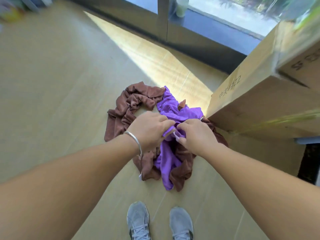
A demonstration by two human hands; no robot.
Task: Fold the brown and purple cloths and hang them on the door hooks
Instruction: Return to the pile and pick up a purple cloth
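Down on the floor [52,84], the purple cloth [174,110] is gripped by both hands at once. The left hand [149,129] is curled closed, a bunched purple edge pinched under its fingers; a silver bangle [136,142] is worn at that wrist. The right hand [197,134] is closed too, purple fabric pinched between thumb and fingertips, right beside the left. The purple cloth is seen draped down the middle of the heap, crumpled, one end trailing towards the grey shoes [159,222]. The brown cloth [128,108] is tangled around and beneath it, looping out to the left and showing again on the right. On that right side the heap is crowded: brown fabric is pressed against the corner of a cardboard box [259,101]. Wide bare floor is left open to the left and ahead, up to the dark window frame [190,37], with a sunlit strip in between.
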